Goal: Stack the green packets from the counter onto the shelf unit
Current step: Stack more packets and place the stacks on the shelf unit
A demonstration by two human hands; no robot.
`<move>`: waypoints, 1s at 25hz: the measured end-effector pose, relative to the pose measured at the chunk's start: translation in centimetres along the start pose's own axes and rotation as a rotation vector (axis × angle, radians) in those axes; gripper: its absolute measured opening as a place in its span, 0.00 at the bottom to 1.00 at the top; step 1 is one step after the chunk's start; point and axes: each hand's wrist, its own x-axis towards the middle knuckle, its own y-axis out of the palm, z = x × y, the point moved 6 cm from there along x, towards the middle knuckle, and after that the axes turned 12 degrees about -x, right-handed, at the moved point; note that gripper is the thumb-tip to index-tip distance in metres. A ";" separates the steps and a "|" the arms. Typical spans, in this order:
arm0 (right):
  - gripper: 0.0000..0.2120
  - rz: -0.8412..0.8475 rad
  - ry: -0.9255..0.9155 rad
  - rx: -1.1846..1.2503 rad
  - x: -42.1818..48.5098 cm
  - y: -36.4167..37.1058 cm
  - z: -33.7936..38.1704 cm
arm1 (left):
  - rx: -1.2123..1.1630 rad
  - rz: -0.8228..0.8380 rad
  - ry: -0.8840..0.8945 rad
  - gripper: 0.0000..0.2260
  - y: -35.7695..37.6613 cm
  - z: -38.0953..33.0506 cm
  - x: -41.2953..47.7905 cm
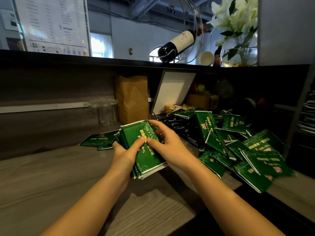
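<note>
**Q:** What did the two hands hold in this view?

**A:** Both held one bundle of green packets [136,135] over the wooden surface [51,176]. Whether its near end touched the wood could not be told. The left hand [125,156] cupped the bundle from below and along its left edge, with the thumb pressed flat on the top packet. The right hand [168,147] gripped the right edge. Its fingers [157,125] curled over the far corner, and its thumb lay on the printed face, nearly meeting the left thumb.

**Q:** Where did the other packets lie?

**A:** A loose heap [238,147] sprawled on the surface to the right of the hands, its packets overlapping at all angles. A few stray packets [98,141] lay flat to the left, just behind the left hand.

**Q:** What stood behind them?

**A:** A brown paper bag [132,97] stood upright against the back panel. A clear glass stand [102,109] was to its left, and a white board [172,90] leaned to its right. On the ledge above, a wine bottle [179,42] rested tilted in a wire holder, near a vase of white flowers [238,55].
</note>
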 end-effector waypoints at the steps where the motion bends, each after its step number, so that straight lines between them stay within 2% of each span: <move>1: 0.21 -0.021 0.016 -0.017 -0.6 -1.2 -0.3 | -0.014 0.010 -0.021 0.23 0.6 0.2 -0.3; 4: 0.17 -0.162 0.078 -0.122 -2.9 -6.3 -2.1 | -0.028 0.071 -0.098 0.21 2.8 1.0 -1.5; 6: 0.16 -0.219 0.138 -0.370 -4.6 -9.8 -3.9 | 0.017 0.140 -0.131 0.22 4.4 1.6 -2.1; 8: 0.16 -0.201 0.251 -0.586 -6.2 -13.4 -6.4 | 0.065 0.204 -0.158 0.24 6.1 2.4 -2.6; 10: 0.19 -0.103 0.380 -0.690 -7.7 -16.7 -9.0 | 0.110 0.240 -0.170 0.25 8.0 3.5 -2.9; 14: 0.29 0.349 0.595 -0.897 -10.0 -20.9 -13.7 | 0.155 0.283 -0.212 0.27 11.7 6.1 -4.0; 17: 0.36 0.450 0.641 -0.930 -10.7 -22.1 -15.0 | 0.178 0.302 -0.235 0.31 13.6 8.2 -3.7; 19: 0.34 0.429 0.568 -1.048 -10.1 -22.7 -15.0 | 0.160 0.303 -0.214 0.25 14.6 8.9 -3.0; 21: 0.26 0.344 0.461 -1.137 -9.1 -23.4 -14.6 | 0.147 0.287 -0.199 0.23 15.2 9.2 -2.3; 23: 0.16 0.196 0.385 -1.087 -8.4 -24.2 -14.3 | 0.137 0.271 -0.184 0.24 15.3 9.4 -1.8; 25: 0.09 0.009 0.329 -0.923 -8.2 -25.0 -13.5 | 0.101 0.250 -0.175 0.24 14.9 9.4 -1.4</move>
